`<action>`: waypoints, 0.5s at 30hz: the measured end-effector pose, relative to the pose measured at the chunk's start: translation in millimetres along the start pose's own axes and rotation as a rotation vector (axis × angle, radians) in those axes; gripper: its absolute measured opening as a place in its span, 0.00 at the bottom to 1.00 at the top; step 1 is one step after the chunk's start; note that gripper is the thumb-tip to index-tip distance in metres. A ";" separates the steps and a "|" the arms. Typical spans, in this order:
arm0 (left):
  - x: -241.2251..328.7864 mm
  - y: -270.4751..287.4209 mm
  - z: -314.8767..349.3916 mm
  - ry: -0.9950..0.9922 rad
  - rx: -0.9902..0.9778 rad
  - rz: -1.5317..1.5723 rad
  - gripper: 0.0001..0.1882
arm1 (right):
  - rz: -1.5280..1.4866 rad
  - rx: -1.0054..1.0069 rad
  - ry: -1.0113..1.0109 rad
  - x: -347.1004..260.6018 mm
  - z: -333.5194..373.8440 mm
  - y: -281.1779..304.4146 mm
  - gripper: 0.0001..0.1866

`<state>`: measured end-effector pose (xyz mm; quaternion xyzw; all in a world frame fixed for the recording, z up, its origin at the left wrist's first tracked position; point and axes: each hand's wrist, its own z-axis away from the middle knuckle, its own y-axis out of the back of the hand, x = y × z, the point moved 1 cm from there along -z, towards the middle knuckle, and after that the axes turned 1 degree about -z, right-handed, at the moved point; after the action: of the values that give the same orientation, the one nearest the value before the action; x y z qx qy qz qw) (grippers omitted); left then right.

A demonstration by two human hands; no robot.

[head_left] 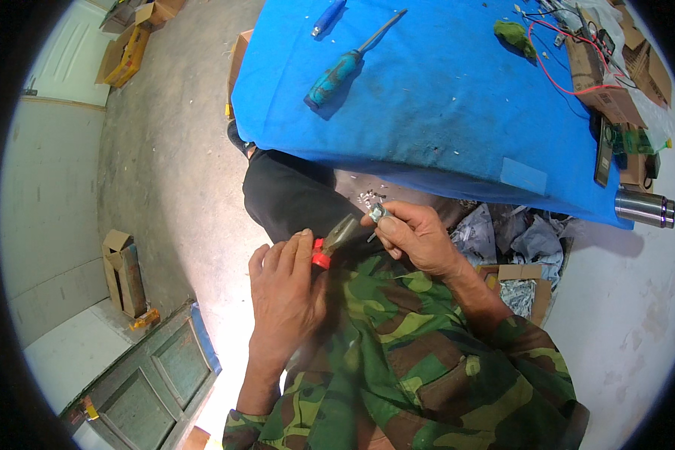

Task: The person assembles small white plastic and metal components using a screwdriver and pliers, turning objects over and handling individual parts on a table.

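My left hand (285, 289) is closed round the red handles of a pair of pliers (340, 232), whose metal jaws point up and to the right. Most of the handles are hidden under my fingers. In my right hand (418, 238) a small silvery metal part (379, 213) is pinched between thumb and fingers, and a thin rod-like piece sticks out below it. The jaws of the pliers are near this part but apart from it. Both hands are held above my lap, in front of the table's near edge.
A blue-covered table (435, 82) carries a teal-handled screwdriver (336, 77), a blue pen-like tool (328, 18), a green cloth (513, 37) and red wire (541, 60). A steel flask (645, 208) lies at its right corner. Plastic bags (529, 240) and a carton (536, 294) sit below.
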<state>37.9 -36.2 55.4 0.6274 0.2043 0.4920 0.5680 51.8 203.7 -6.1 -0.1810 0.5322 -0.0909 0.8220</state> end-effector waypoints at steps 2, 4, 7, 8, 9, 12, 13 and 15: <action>0.1 -1.0 1.4 0.042 -0.009 0.092 0.33 | 0.013 -0.004 0.008 -2.2 0.6 0.2 0.13; -0.2 -2.2 3.1 0.059 -0.002 0.169 0.32 | 0.178 0.050 0.056 -7.2 2.5 -5.2 0.14; -1.2 -4.9 4.1 0.030 0.031 0.227 0.32 | 0.291 0.087 0.150 -9.2 3.5 -12.6 0.14; -1.0 -5.2 2.9 0.010 0.041 0.222 0.33 | 0.307 0.092 0.185 -9.8 3.4 -13.9 0.15; -0.6 -5.3 2.3 -0.010 0.052 0.217 0.33 | 0.359 0.097 0.208 -10.8 3.2 -14.4 0.14; 1.4 -4.4 3.1 -0.006 0.066 0.233 0.33 | 0.491 0.129 0.265 -14.8 3.8 -16.7 0.14; 1.9 -4.3 3.2 0.003 0.066 0.238 0.33 | 0.515 0.147 0.274 -15.8 4.0 -17.6 0.14; 2.6 -4.3 3.4 0.020 0.066 0.250 0.33 | 0.558 0.180 0.316 -15.9 3.9 -19.3 0.15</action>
<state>43.2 -34.6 53.0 0.6614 0.1463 0.5581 0.4793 49.5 192.2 16.4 0.0613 0.6720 0.0644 0.7352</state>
